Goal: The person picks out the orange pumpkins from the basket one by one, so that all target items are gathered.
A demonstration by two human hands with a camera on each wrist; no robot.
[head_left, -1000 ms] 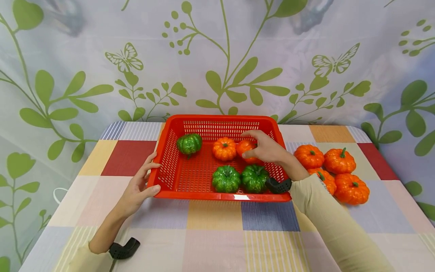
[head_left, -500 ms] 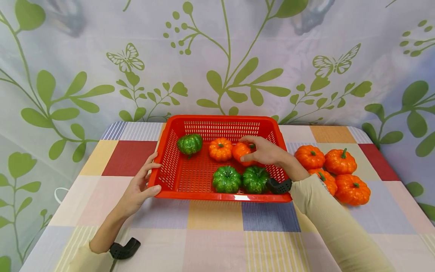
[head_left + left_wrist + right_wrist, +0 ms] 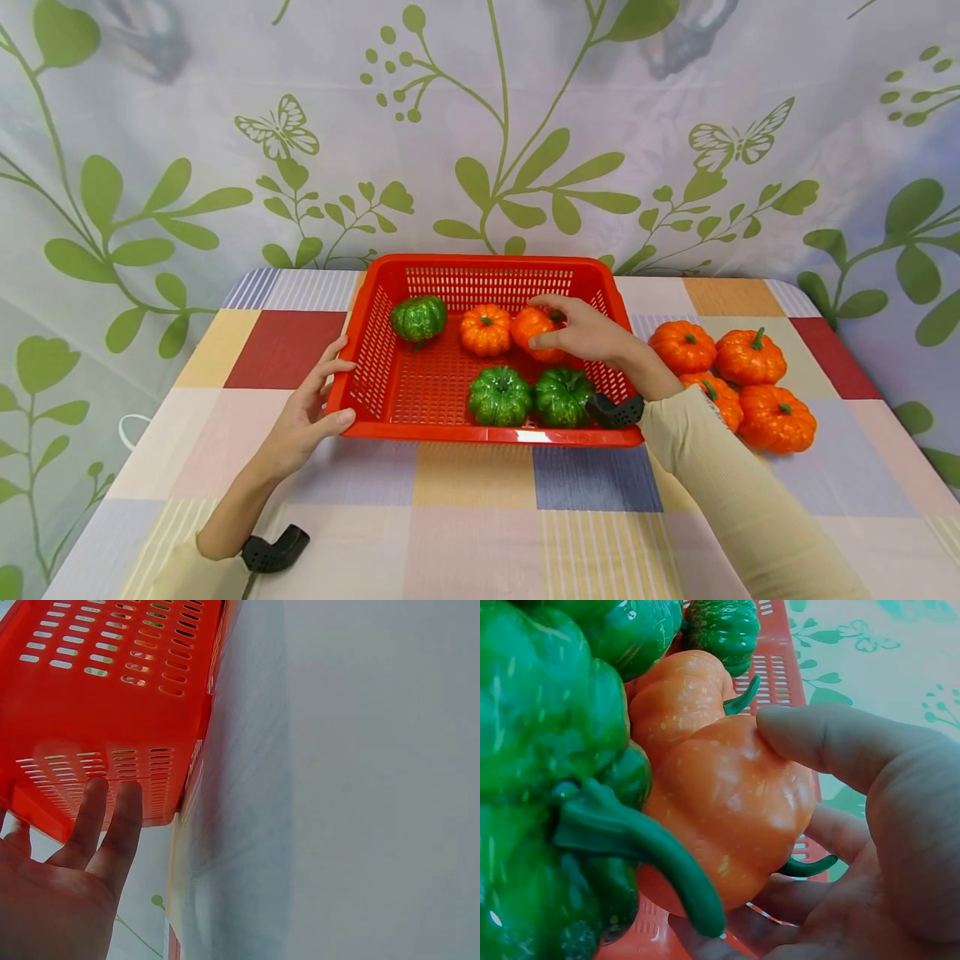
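A red plastic basket (image 3: 442,432) holds green and orange toy pumpkins. My right hand (image 3: 588,333) is inside it and grips an orange pumpkin (image 3: 534,329) at the right. In the right wrist view, the thumb lies on this pumpkin (image 3: 727,795) and the fingers reach around its other side, near the green stem. Another orange pumpkin (image 3: 486,330) sits right beside it on the left. My left hand (image 3: 300,421) rests at the basket's left side, thumb on the front corner. Its fairly straight fingers (image 3: 120,832) touch the outer wall in the left wrist view.
Two green pumpkins (image 3: 500,396) stand at the basket's front, and a third green pumpkin (image 3: 418,318) lies at the back left. Several orange pumpkins (image 3: 750,356) are grouped on the checked tablecloth (image 3: 472,550) to the right. A patterned curtain (image 3: 420,183) hangs behind the table.
The gripped orange pumpkin has shifted slightly left with my right hand, and the neighbouring orange pumpkin has moved left too. My left hand and the basket have stayed in place.
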